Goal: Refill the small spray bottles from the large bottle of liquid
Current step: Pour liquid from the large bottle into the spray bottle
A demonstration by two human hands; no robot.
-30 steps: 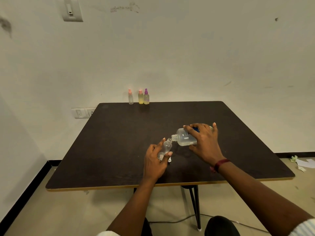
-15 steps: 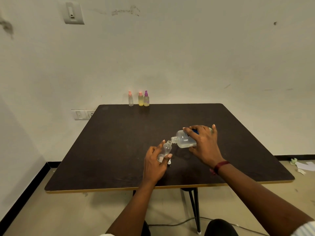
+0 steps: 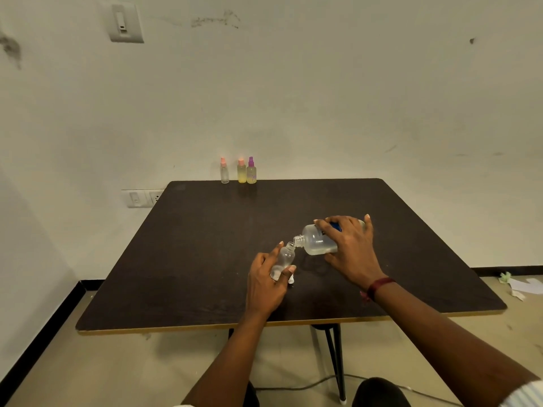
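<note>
Out on the bench (image 3: 191, 259), away from every edge, the left hand (image 3: 266, 284) holds a small open bottle (image 3: 284, 257) tilted up to the mouth of the big bottle (image 3: 316, 243), which the right hand (image 3: 351, 248) grips sideways with some liquid inside.

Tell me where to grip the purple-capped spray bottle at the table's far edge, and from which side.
Grip the purple-capped bottle round its body, below the narrow cap, coming from the front or right. It stands upright, the yellow bottle crowds its left side, and the wall is close behind.
</note>
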